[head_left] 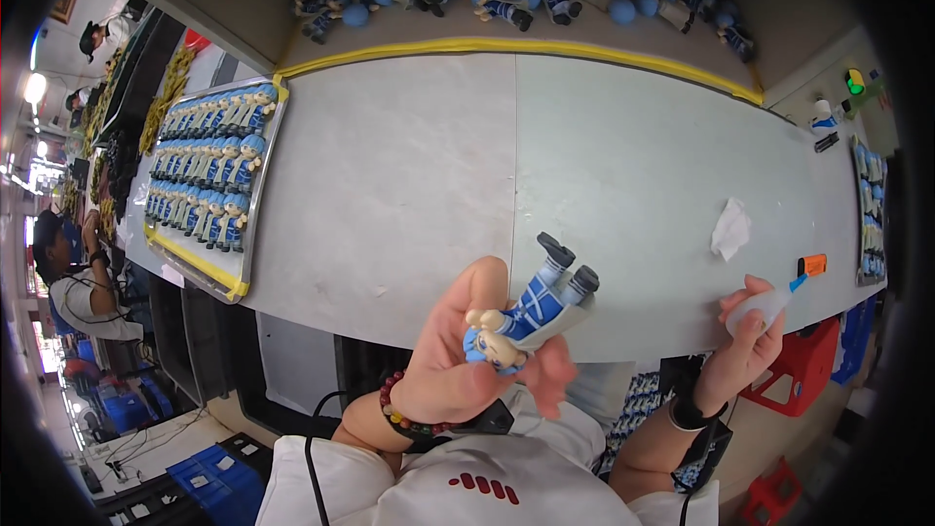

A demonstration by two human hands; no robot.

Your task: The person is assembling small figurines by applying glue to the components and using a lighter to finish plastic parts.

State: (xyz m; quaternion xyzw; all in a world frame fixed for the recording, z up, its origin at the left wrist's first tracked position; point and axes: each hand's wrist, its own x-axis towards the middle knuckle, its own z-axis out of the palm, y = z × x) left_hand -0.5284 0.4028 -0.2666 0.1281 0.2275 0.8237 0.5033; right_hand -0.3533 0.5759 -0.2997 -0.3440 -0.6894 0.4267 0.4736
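Observation:
My left hand (438, 356) is closed around a small toy figurine (542, 304) in blue clothes. The figurine tilts head down, its blue cap and pale face by my thumb and its dark boots pointing up and away. Off to the right, my right hand (745, 356) grips a small white squeeze bottle (762, 310) with a blue nozzle. That nozzle points up and right, close to a small orange and black object (812, 265) on the table. Bottle and figurine are well apart.
A tray (245, 234) of figurines in rows stands at the left; another tray (859, 224) is at the far right. Many loose figurines (506, 0) fill a yellow-edged shelf at the back. Crumpled white paper (730, 229) lies on the table (409, 166). A red stool (799, 370) stands below right.

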